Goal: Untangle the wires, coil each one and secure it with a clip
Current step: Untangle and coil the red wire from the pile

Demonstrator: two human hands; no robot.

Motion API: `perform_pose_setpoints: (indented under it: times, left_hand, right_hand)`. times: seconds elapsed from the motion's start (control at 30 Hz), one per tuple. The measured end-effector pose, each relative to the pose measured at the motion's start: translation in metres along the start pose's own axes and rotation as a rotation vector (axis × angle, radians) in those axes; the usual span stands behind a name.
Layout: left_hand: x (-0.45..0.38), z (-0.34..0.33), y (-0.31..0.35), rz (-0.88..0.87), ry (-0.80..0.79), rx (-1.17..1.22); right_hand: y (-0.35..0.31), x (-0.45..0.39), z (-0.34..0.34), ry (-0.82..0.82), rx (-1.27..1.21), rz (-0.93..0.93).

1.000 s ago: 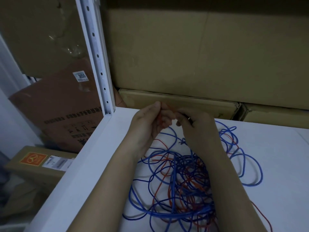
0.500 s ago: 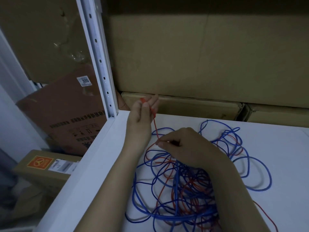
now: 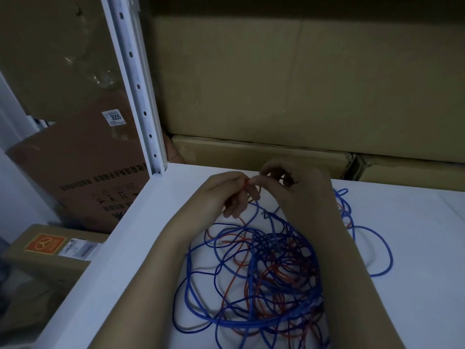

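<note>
Two wires, a blue wire and a thinner red wire, lie knotted together in one loose heap on the white shelf, between the person's forearms and just in front of the stacked cardboard boxes. Above the far edge of the heap both hands meet: the left hand pinches a short stretch of the red wire between thumb and fingertip, and the right hand curls its fingers toward the same spot, apparently gripping that red strand too, though its fingertips are partly hidden. The main risk, as I judge it, is tightening: the red strand runs down through many blue loops, so a hard pull from here would likely cinch crossings into knots rather than free them. Dim light and fine strands also make it easy to follow the wrong loop. The heap sits near the shelf's left edge, so a dragged loop could slip over it. No clip is in view.
</note>
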State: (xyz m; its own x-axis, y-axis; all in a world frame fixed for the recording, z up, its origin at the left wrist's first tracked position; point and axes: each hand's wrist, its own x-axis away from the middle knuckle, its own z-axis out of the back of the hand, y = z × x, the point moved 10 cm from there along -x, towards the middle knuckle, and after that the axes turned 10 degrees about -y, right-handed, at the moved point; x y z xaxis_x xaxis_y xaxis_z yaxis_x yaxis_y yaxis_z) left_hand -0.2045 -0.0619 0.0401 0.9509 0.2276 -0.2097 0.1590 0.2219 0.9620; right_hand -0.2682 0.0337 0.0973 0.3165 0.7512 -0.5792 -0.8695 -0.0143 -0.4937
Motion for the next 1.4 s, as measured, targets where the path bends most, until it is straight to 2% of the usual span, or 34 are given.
perform_pose_setpoints:
  times: [0.23,0.4,0.57,0.63,0.7,0.77,0.83,1.0,1.07,1.13,1.23,1.33,1.4]
  left_hand:
    - [0.002,0.000,0.002,-0.009,0.100,0.092]
    - [0.005,0.008,0.000,0.045,0.275,0.270]
    - [-0.007,-0.015,0.014,0.062,0.336,0.426]
    - [-0.011,-0.026,0.028,0.035,0.334,0.516]
    - [-0.013,-0.031,0.052,-0.012,0.334,0.505]
    - [-0.017,-0.034,0.081,-0.056,0.304,0.430]
    - [-0.021,-0.038,0.107,-0.086,0.252,0.421]
    - [-0.016,-0.039,0.151,-0.141,0.201,0.427]
    - [-0.013,-0.037,0.164,-0.170,0.193,0.420]
    - [-0.009,-0.035,0.172,-0.184,0.201,0.419]
    - [-0.005,-0.028,0.182,-0.199,0.215,0.414]
    - [-0.002,-0.025,0.193,-0.219,0.217,0.390]
    - [-0.001,-0.024,0.204,-0.243,0.221,0.371]
  right_hand:
    - [0.018,0.011,-0.022,-0.226,-0.303,-0.250]
    - [0.044,0.046,0.002,-0.260,-0.294,-0.411]
    - [0.068,0.071,0.008,-0.451,-0.170,-0.577]
    - [0.067,0.069,0.021,-0.386,-0.128,-0.597]
    - [0.054,0.058,0.053,-0.192,-0.169,-0.572]
    - [0.033,0.044,0.093,0.042,-0.315,-0.512]
    - [0.007,0.030,0.127,0.192,-0.428,-0.439]
    - [-0.033,0.001,0.167,0.353,-0.590,-0.338]
    - [-0.036,-0.008,0.176,0.415,-0.493,-0.333]
    - [-0.048,-0.019,0.178,0.390,-0.344,-0.301]
    - [-0.065,-0.024,0.191,0.488,-0.305,-0.211]
    - [-0.095,-0.045,0.194,0.433,-0.241,-0.144]
    - [-0.123,-0.053,0.214,0.548,-0.252,-0.017]
